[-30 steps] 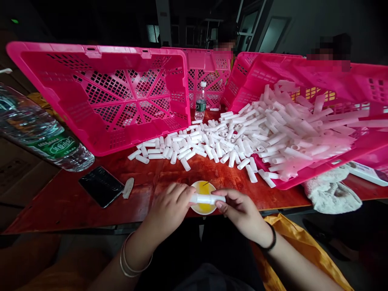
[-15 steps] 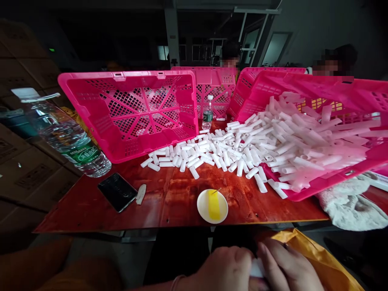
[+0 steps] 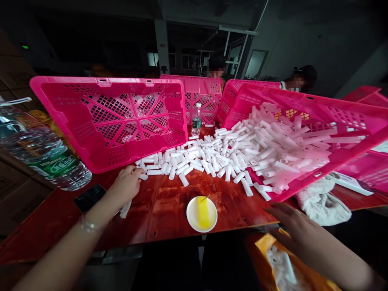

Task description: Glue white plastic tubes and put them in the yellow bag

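My left hand [image 3: 127,184] reaches to the left end of the loose white plastic tubes [image 3: 182,163], its fingers curled and closed on a white plastic tube [image 3: 143,176] at the edge of the pile. Over the front right edge of the table, my right hand [image 3: 292,224] is open, fingers stretched out and nothing in them. Just below it gapes a yellow bag [image 3: 262,244] with white tubes inside. The pile of tubes spills out of a tilted pink basket [image 3: 357,133] on the right.
A small white dish [image 3: 190,220] with a yellow strip stands near the front edge. A big water bottle [image 3: 57,161], a phone [image 3: 90,197] and another pink basket [image 3: 106,157] are on the left. A small bottle [image 3: 197,121] stands behind; a fluffy cloth [image 3: 325,202] lies right.
My hands were together at the bottom around a white tube. They have parted: the left moved forward and left to the pile, the right opened above the yellow bag. The view has shifted.
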The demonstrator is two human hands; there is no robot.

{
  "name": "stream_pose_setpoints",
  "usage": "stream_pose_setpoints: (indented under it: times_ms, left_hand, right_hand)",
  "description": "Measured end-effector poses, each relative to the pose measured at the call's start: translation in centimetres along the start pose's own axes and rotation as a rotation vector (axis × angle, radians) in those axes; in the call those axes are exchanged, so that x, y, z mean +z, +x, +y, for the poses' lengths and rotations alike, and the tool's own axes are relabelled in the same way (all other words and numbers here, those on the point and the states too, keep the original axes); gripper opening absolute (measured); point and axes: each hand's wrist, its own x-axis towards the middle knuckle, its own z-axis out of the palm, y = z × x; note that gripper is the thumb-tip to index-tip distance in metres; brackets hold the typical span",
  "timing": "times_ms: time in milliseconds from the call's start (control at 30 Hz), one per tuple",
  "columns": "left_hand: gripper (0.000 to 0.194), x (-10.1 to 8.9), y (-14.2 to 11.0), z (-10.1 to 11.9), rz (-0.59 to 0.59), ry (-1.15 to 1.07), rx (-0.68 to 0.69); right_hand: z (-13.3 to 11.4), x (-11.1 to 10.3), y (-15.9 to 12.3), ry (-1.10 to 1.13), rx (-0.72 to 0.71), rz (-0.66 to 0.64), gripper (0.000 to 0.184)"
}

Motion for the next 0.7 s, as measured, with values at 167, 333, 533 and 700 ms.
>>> stream_pose_setpoints:
  times_ms: [167, 333, 533, 700]
  left_hand:
    - [0.024, 1.5, 3.8, -4.6, -0.135, -0.057, 0.070]
    - [0.023, 1.4, 2.3, -1.6, -0.135, -0.127, 0.103]
    - [0.025, 1.6, -4.2, 3.4, -0.140, -0.503, 0.007]
    - [0.010, 3.1, -7.0, 5.8, -0.193, -0.478, 0.034]
  right_hand:
    - [-5.1, 7.7, 16.5, 0.211, 0.223, -0.091, 0.020]
    - [-6.4, 13.0, 22.9, 0.365, 0.405, -0.052, 0.020]
    - [-2.8, 9.1, 16.5, 0.492, 0.453, 0.061, 0.018]
    - [-1.9, 6.3, 7.3, 1.064, 0.383, -0.260, 0.024]
